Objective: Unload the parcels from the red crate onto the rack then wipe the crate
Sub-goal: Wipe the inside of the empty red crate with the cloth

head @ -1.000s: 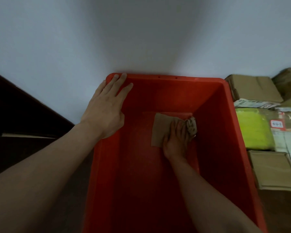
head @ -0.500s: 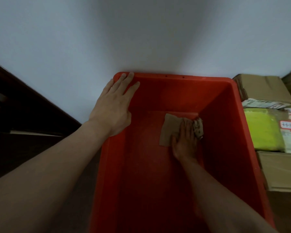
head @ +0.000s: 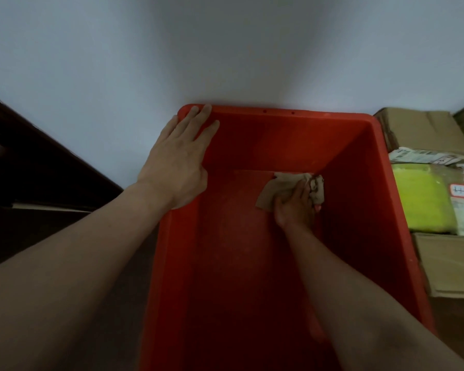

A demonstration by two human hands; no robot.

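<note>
Looking down from the head camera, one sees the red crate filling the picture from the centre down to 6 o'clock, with its far rim against a pale wall.

The left hand lies flat on the crate's corner at 10 o'clock. Its fingers are straight and close together, the tips reach the far rim, and the palm covers the left rim.

The right hand is inside the crate, down on the floor near the corner at 1 o'clock. Its fingers are curled over a brown cloth and press it onto the red floor. One flat part of the cloth sticks out toward 10 o'clock from the hand, and a crumpled part is bunched just beyond the fingertips, touching the right wall of the crate.

At 3 o'clock from the crate, just beside its right rim, the parcels lie close to each other: a brown cardboard parcel farthest away, a white printed parcel under its near edge, then a yellow-green parcel, and nearest a second brown parcel. What surface carries them I cannot tell.

At 9 o'clock stands dark wooden furniture.
</note>
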